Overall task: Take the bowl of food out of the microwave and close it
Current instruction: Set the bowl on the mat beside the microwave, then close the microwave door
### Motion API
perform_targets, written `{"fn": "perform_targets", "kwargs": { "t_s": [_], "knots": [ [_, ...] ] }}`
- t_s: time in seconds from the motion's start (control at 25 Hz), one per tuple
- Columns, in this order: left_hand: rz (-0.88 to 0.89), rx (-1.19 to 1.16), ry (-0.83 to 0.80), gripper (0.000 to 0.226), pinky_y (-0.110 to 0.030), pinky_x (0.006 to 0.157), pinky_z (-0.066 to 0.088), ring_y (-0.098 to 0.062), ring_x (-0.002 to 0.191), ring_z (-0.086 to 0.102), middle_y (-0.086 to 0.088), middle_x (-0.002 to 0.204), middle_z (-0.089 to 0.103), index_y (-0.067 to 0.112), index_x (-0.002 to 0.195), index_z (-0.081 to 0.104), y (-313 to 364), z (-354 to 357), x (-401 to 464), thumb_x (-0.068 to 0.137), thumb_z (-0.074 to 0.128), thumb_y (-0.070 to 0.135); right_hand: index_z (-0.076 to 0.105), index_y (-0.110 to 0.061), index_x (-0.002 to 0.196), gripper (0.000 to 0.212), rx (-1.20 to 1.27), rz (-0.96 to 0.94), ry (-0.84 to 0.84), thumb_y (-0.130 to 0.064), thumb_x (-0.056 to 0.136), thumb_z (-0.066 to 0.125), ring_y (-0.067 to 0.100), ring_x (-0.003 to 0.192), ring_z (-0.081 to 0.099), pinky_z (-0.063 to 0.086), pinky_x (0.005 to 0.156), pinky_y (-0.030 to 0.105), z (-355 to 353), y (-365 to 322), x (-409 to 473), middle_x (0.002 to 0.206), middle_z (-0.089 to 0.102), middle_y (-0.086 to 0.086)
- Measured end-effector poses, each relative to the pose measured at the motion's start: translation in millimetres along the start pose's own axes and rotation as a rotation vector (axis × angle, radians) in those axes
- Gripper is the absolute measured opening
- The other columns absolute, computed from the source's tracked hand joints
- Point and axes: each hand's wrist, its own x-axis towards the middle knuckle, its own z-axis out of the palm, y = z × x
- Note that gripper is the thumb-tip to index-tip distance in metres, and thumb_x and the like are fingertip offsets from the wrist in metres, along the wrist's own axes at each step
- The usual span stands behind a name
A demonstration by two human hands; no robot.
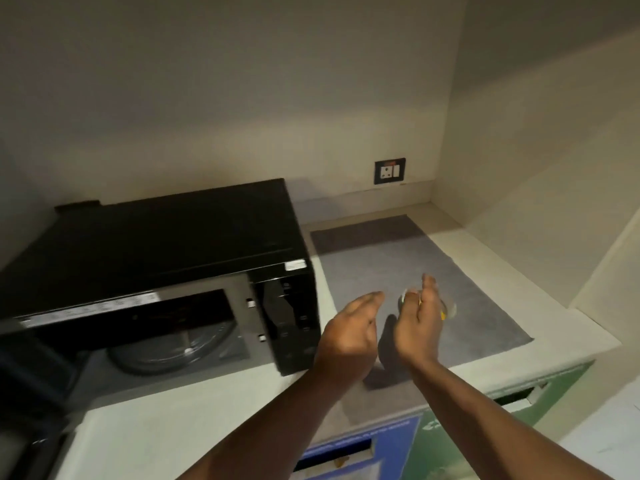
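A black microwave (166, 244) stands on the counter at the left. Its door (31, 386) hangs open at the lower left, and the glass turntable (173, 351) inside is bare. A small clear glass bowl (450, 308) with yellow food rests on a grey mat (478, 271) to the right of the microwave. My right hand (419, 327) is over the bowl and hides most of it, fingertips at its rim; whether they grip it is unclear. My left hand (349, 337) hovers open just left of the bowl, apart from it.
The pale counter (194, 403) ends at a front edge near me. Walls close in the corner behind and to the right, with a wall socket (389, 170) at the back. Green and blue boxes (363, 445) sit below the counter edge.
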Motion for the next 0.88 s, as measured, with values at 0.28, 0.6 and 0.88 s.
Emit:
{"fn": "perform_targets", "kwargs": {
  "t_s": [0.28, 0.6, 0.88],
  "knots": [
    [0.255, 0.499, 0.107, 0.066, -0.042, 0.116, 0.04, -0.029, 0.14, 0.049, -0.013, 0.147, 0.057, 0.007, 0.144, 0.051, -3, -163, -49, 0.08, 0.061, -0.007, 0.042, -0.015, 0.148, 0.046, -0.202, -0.483, -0.247, -0.026, 0.103, 0.037, 0.016, 0.151, 0.021, 0.02, 0.121, 0.038, 68, -103, -83, 0.159, 0.036, 0.002],
    [-0.584, 0.918, 0.068, 0.07, -0.049, 0.121, 0.027, -0.038, 0.151, 0.024, -0.017, 0.162, 0.032, 0.005, 0.154, 0.028, -84, -345, -124, 0.091, 0.053, 0.022, 0.048, -0.009, 0.143, 0.051, -0.728, -0.675, -0.294, -0.032, 0.099, 0.037, 0.029, 0.148, 0.029, 0.023, 0.12, 0.048, 110, -132, -121, 0.153, 0.046, 0.011],
    [-0.879, 0.834, 0.05, 0.07, -0.052, 0.097, 0.046, -0.039, 0.134, 0.044, -0.002, 0.165, 0.026, 0.016, 0.157, 0.022, -119, -395, -183, 0.093, 0.051, 0.021, 0.049, -0.006, 0.142, 0.049, -0.747, -0.684, -0.28, -0.026, 0.098, 0.042, 0.033, 0.145, 0.035, 0.027, 0.118, 0.053, 112, -132, -127, 0.15, 0.048, 0.015]
  ]
}}
